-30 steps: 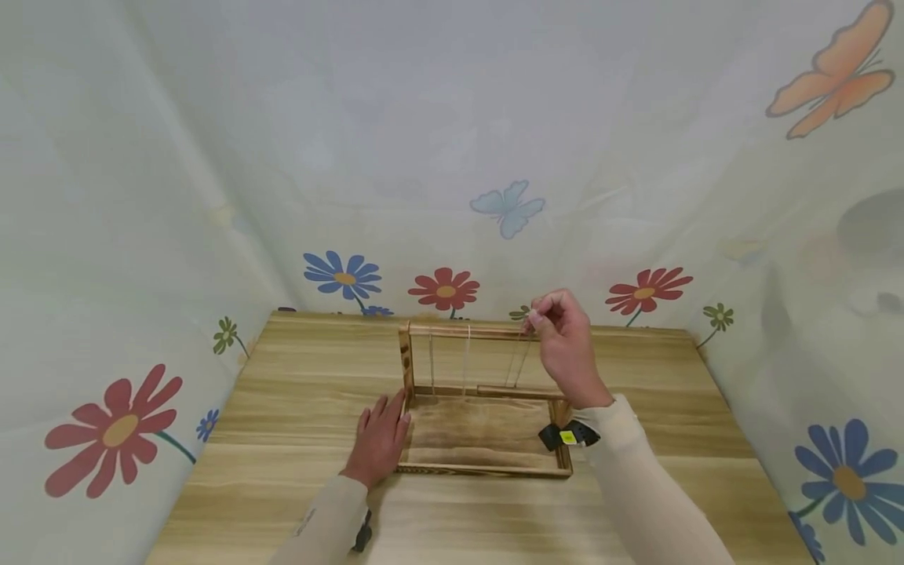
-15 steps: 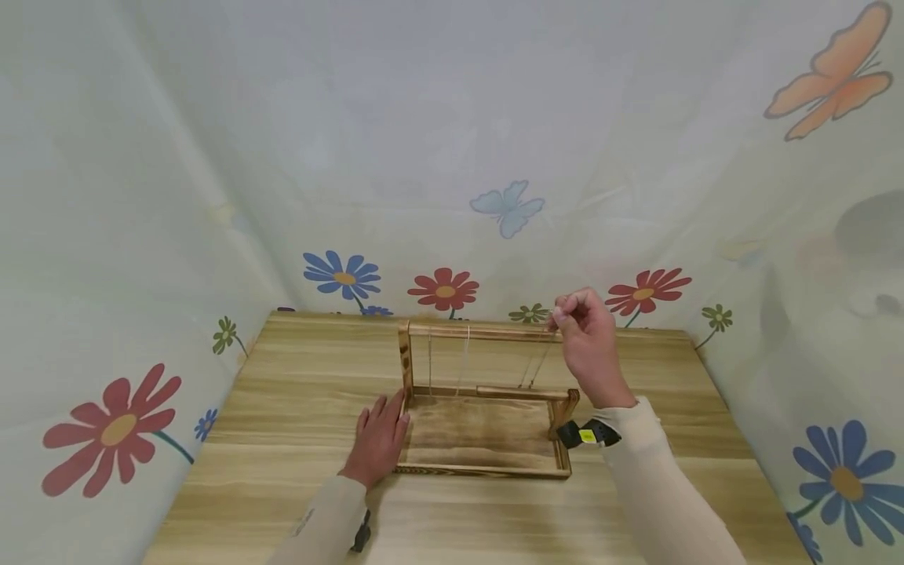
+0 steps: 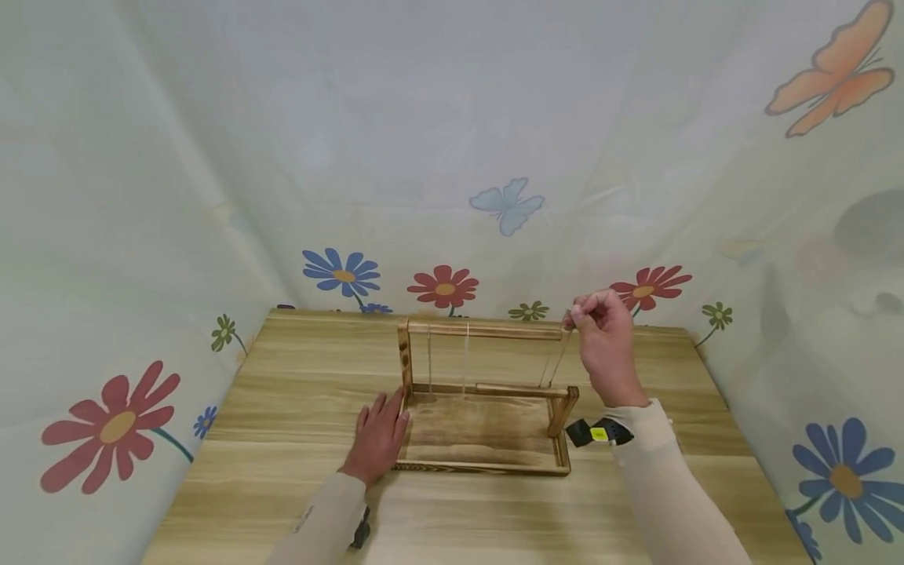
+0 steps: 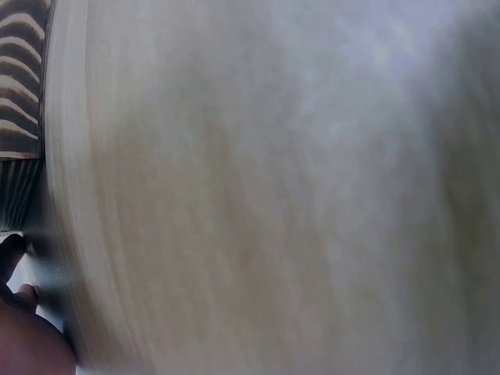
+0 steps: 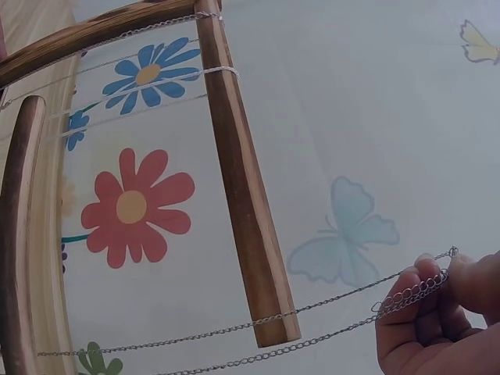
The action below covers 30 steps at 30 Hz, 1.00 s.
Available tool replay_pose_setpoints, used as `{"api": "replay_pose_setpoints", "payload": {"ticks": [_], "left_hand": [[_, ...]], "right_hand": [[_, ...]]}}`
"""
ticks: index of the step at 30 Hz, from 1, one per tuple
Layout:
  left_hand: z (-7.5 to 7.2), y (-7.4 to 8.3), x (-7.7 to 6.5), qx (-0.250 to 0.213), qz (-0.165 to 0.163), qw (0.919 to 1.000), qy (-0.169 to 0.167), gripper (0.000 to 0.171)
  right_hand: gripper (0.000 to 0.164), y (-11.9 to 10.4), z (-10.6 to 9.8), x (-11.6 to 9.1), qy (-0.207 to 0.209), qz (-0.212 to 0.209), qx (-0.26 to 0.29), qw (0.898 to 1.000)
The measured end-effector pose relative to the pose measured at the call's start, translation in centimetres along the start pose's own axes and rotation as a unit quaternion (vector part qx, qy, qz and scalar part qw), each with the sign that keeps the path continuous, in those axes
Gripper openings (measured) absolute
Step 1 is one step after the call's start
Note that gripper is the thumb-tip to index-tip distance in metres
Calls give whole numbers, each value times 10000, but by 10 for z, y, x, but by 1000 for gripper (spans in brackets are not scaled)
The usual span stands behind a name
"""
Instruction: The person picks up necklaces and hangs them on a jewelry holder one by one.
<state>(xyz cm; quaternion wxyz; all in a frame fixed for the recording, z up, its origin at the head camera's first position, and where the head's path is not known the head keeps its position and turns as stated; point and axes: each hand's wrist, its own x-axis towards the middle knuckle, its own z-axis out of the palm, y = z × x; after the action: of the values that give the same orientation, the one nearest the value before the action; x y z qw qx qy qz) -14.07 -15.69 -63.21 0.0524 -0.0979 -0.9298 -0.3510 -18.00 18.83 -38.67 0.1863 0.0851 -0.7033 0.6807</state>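
A brown wooden jewelry stand has a tray base, a left post and a top bar with a free right end. Thumb and fingers of my right hand pinch a thin silver chain necklace just beyond that end. In the right wrist view, two strands stretch from the fingers: one crosses the bar near its tip, the other runs past the tip. My left hand rests, fingers extended, against the stand's left side; only part of it shows in the left wrist view.
Another chain and a white cord-like strand hang from the top bar's left part. A shorter bar and an angled support stand lower right. The wooden table meets flower-printed curtains.
My right hand has moved right, drawing the chain necklace along the top bar to its free end. My left hand stays at the stand's left side.
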Motion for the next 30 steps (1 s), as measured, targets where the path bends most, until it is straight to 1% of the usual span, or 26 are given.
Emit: {"api": "replay_pose_setpoints", "payload": {"ticks": [2, 7, 8, 14, 17, 23, 30], "left_hand": [[-1, 2, 0, 13, -31, 10000, -5, 55], [-3, 3, 0, 89, -214, 9995, -196, 57], [-3, 4, 0, 101, -209, 9995, -211, 57], [-1, 2, 0, -87, -83, 9999, -79, 55], [-2, 2, 1, -141, -69, 9999, -51, 55], [-5, 5, 1, -119, -127, 9998, -54, 55], [-4, 6, 1, -78, -251, 9995, -190, 56]], "right_hand": [[13, 1, -2, 0, 31, 22, -14, 10000], [14, 3, -7, 0, 109, 145, -120, 9998], [14, 3, -7, 1, 122, 160, -131, 9997], [14, 5, -10, 2, 254, 268, -106, 9993], [16, 6, -10, 4, 334, 332, -84, 9989], [20, 8, -11, 7, 403, 343, -31, 9986], [20, 12, -12, 10, 434, 452, -118, 9980]]}}
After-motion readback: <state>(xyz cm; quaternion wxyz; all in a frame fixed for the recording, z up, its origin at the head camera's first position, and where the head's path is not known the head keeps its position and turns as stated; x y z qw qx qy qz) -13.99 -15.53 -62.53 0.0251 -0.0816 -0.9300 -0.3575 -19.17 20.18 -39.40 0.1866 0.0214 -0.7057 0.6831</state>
